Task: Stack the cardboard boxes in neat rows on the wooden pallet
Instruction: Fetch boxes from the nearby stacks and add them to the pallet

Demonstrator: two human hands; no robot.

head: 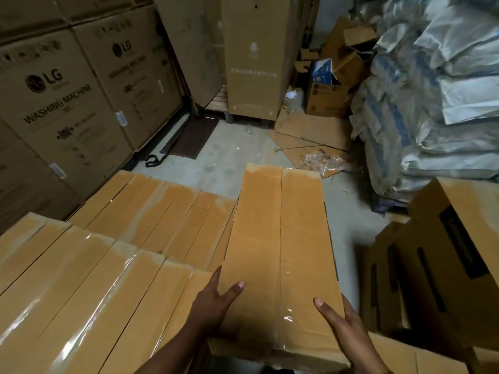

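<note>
A long tan box (278,238) (taped along its seam) extends lengthwise just right of rowed matching boxes (108,265).

Left side: I read "LG" above "WASHING MACHINE" printed on the nearer big carton (62,109), and the same two lines on the big carton behind it (129,76). The smaller print on both, and on the blue box (322,71), is too blurred to read.
</note>
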